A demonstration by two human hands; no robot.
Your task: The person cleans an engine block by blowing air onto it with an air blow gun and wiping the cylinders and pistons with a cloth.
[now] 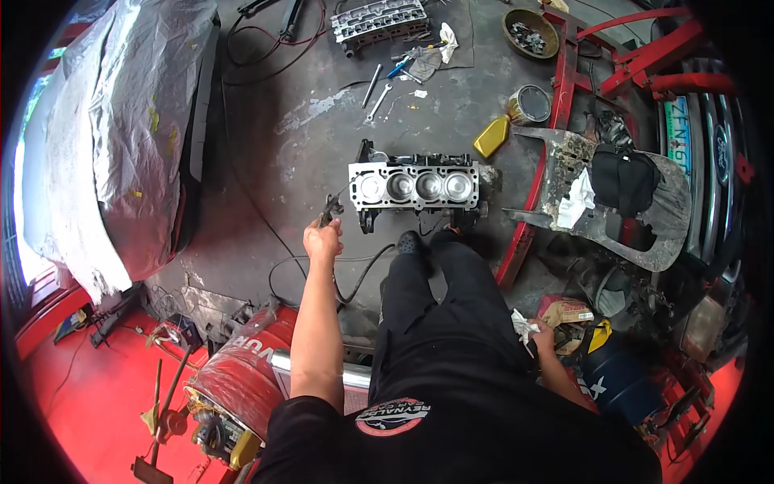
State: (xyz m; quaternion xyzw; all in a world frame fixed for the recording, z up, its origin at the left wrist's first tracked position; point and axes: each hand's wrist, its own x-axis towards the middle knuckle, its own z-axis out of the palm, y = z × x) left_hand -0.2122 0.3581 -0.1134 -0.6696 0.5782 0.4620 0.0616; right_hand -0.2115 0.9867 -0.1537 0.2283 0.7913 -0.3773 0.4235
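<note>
My left hand (pixel 323 239) is closed around a dark air blow gun (pixel 330 208), held out just left of the engine block. The engine block (pixel 415 187) lies on the grey floor with its four-cylinder face up, in front of my feet. Low on the right, beside my hip, my right hand (pixel 543 335) grips a crumpled white rag (pixel 524 329). A thin dark hose runs over the floor below the block.
A cylinder head (pixel 379 22), a wrench (pixel 379 102) and a metal bowl (pixel 530 35) lie beyond the block. To the right are a yellow bottle (pixel 491 136), a can (pixel 533 104), a red frame (pixel 564 77) and a worn seat (pixel 661 234). A covered car (pixel 121 137) stands left.
</note>
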